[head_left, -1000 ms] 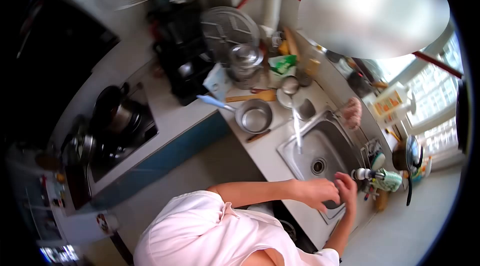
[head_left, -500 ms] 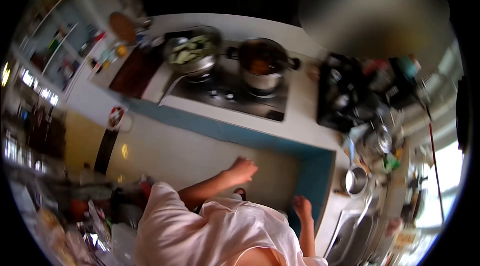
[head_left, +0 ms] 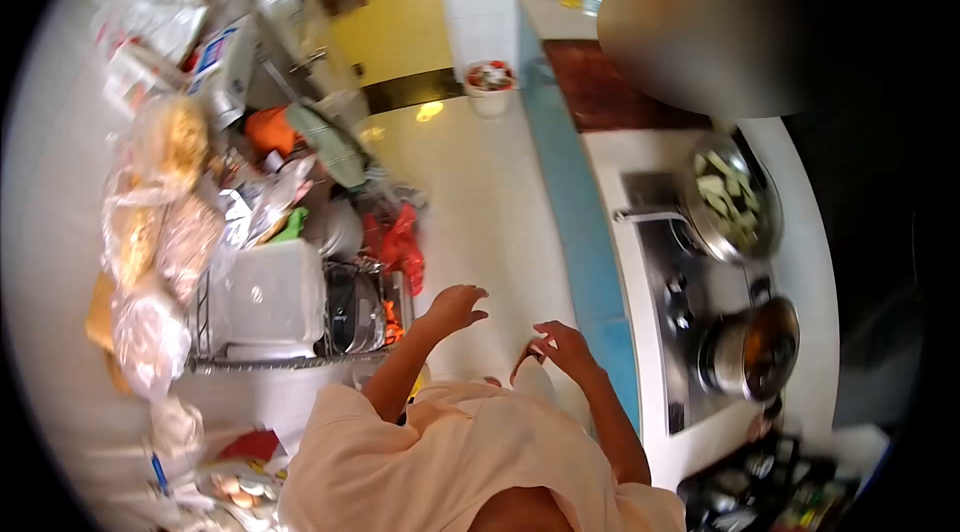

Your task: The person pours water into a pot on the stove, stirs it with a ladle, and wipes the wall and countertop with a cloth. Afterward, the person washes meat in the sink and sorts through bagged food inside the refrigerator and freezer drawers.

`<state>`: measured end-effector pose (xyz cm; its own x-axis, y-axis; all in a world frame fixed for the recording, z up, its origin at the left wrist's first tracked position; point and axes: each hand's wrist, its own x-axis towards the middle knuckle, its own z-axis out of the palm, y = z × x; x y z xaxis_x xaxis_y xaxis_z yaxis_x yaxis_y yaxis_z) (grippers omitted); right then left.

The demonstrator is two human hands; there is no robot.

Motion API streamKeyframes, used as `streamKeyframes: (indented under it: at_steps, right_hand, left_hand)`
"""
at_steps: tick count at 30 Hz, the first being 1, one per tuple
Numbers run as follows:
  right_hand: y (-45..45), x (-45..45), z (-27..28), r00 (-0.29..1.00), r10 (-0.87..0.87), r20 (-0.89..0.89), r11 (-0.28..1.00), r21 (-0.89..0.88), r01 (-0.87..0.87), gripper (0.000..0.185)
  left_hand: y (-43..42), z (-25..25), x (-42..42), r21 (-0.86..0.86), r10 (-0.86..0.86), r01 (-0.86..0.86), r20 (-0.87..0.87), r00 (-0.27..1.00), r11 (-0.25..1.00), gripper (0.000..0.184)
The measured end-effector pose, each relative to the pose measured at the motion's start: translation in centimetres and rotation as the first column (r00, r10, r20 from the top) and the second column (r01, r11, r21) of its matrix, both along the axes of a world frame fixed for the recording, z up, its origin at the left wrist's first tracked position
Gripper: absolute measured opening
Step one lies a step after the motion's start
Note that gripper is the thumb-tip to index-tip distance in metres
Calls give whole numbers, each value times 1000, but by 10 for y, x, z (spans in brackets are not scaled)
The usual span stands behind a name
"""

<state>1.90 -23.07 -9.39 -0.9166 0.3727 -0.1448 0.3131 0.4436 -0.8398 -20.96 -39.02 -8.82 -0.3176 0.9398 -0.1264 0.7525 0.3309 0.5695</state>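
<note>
My left hand hangs in front of my body above the floor, its fingers apart and holding nothing. Nearest to it is a wire rack on the left, with a red plastic bag at its edge. My right hand, fingers loosely bent and apart, is over the floor beside the blue cabinet front; nothing shows in it. On the stove to the right sit a pan of pale green vegetable pieces and a steel pot with brownish contents. Neither hand touches them.
The rack bears a clear plastic box and several bagged items. A bin stands at the far end of the floor. A dark red board lies on the counter. A blurred round shape covers the upper right.
My view has swung left, bringing the rack and floor passage into sight and shifting the stove to the right. Both hands have risen, and their fingers are more spread than before.
</note>
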Motion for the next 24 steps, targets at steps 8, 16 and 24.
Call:
streamKeyframes:
  at_steps: [8,16,24]
  right_hand:
    - [43,-204,-9,908,389,-154,913,-65,-402,18]
    - [-18,-470,-54,826,434,-359,894,58,-445,25]
    - [-66,-600,-92,912,351,-211,921,-95,-377,34]
  left_hand:
    - [-42,-9,-37,164,556,-558,61,829,814,30]
    - [-60,-32,-130,268,830,-821,114,546,504,25]
    - [-40,2,-253,382,865,-891,329,378,244,22]
